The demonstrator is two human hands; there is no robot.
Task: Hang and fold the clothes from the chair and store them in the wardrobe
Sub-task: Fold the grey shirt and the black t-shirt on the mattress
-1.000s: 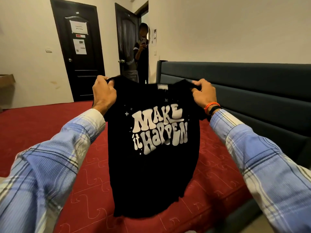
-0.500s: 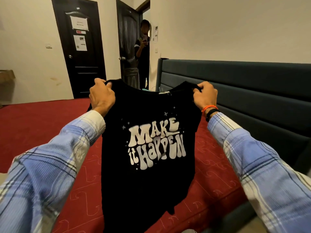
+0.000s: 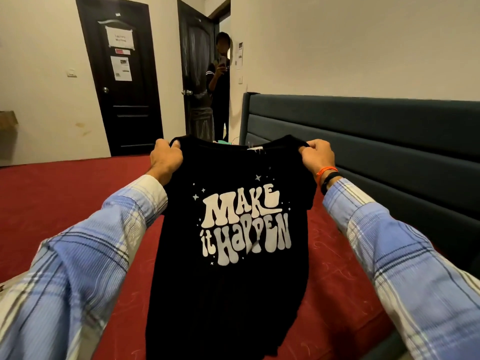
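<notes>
Above the red patterned bedspread [image 3: 65, 203], the left hand [image 3: 166, 159] and right hand [image 3: 318, 158] each pinch a shoulder of a black cotton T-shirt [image 3: 228, 294] with white lettering; lowering it print-down, shoulders level, should give a clean fold.

Black T-shirt [image 3: 233, 294] lower now, hem nearer the red bed [image 3: 65, 203].
</notes>
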